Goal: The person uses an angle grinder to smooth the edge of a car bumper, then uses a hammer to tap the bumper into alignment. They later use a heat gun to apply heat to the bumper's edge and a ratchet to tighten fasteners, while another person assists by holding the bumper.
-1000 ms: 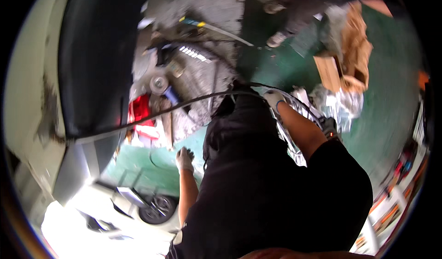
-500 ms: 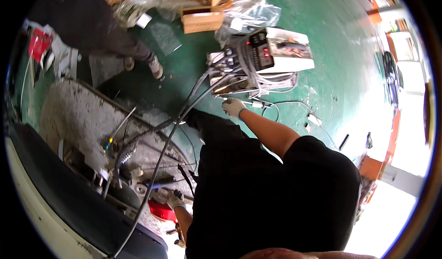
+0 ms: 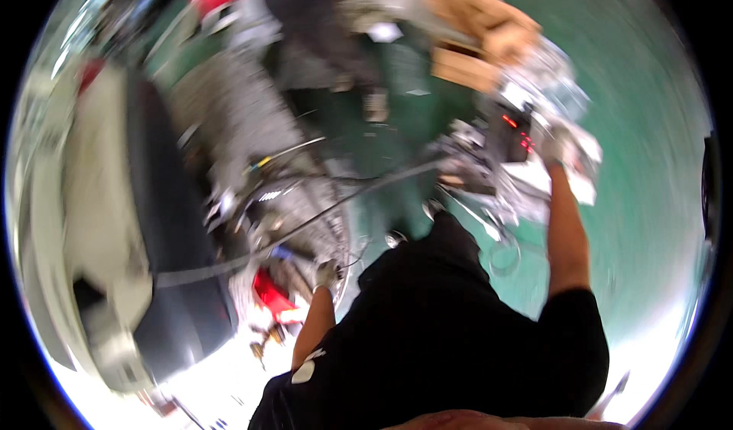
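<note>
The picture is smeared by motion. My right hand, in a pale work glove, reaches onto the top of a boxy black-and-white machine with a lit red display; its fingers blur into the casing around the carry handle. My left hand, also gloved, is low beside the dark end of a tool with a blue part. Whether it grips this tool cannot be made out. A red object lies just left of that hand. A thick grey cable runs across from the machine toward the left.
A large dark-and-cream panel fills the left side. Beside it lies a rod with a yellow part. Another person stands at the far side near a cardboard box and clear plastic wrap. The floor is green.
My right hand has moved from the cable beside the machine's base up to its top. My left hand has shifted from the red object toward the blue tool. The whole view has turned.
</note>
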Tool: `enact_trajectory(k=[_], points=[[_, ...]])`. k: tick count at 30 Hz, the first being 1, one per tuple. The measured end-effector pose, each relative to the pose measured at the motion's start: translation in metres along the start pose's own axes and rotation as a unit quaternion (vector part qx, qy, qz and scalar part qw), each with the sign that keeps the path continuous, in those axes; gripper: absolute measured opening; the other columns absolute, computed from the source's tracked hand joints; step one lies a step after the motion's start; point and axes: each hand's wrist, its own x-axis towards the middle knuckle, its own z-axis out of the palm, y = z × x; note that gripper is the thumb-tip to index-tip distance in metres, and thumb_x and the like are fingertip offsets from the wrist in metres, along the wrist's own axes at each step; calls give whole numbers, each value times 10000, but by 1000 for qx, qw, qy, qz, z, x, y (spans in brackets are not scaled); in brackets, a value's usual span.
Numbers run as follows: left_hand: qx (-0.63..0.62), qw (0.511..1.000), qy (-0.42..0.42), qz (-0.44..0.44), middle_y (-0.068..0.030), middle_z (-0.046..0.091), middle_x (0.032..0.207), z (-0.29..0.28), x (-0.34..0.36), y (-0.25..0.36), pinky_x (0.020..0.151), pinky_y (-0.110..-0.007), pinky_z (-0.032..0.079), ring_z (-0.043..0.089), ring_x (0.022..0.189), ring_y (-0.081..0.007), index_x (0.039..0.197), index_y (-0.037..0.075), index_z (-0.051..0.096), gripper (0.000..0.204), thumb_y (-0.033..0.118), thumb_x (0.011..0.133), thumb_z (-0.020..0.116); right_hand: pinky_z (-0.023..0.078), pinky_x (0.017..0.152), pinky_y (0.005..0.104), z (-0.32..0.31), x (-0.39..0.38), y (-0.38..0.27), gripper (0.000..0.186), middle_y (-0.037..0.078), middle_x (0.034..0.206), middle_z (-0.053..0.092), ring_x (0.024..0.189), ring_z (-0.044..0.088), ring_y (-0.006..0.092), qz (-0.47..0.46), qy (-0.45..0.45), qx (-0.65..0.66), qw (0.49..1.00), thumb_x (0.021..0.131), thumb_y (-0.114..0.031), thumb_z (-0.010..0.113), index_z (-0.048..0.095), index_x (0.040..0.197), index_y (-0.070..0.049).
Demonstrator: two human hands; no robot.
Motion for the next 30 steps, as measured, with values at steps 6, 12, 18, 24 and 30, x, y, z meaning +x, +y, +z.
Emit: enact_trajectory(k=[6,12,18,24,30], points=[[-123,975,187,-3,-102,651,830,21,-94,-44,544,-360,503,620,615,-208,1105,-17,649,358,307,956,681,560,923,448,-31,30,-5,412,125,1271,712,1133,697,326,-85,-38,153,984,1033,-407,506,679,1307,-153],[-186,947,255,-57,-99,655,814,60,-162,-105,567,-366,511,625,631,-212,1011,-20,664,325,293,927,680,536,864,538,-117,28,-13,196,134,1045,748,1002,705,383,-146,77,30,986,969,-284,624,713,1036,-122],[-324,882,308,-147,-87,607,753,61,-167,-165,527,-385,504,613,593,-239,1006,49,618,205,250,968,623,522,836,477,-226,6,-142,232,222,984,707,932,678,402,-374,138,271,876,959,-208,606,700,1057,-20],[-262,805,521,108,-60,628,736,-73,-167,-57,534,-329,434,572,615,-144,918,6,664,245,250,906,641,549,751,325,-277,-122,-349,285,79,995,707,865,686,214,-344,-220,654,637,1026,-252,618,669,1187,-22],[-120,586,633,491,-70,657,998,-211,-340,186,852,-294,506,613,908,-162,1131,8,653,151,89,1004,634,565,761,344,-342,-233,-517,281,67,1037,687,893,681,194,-334,-395,731,445,1024,-271,659,602,1221,-79]])
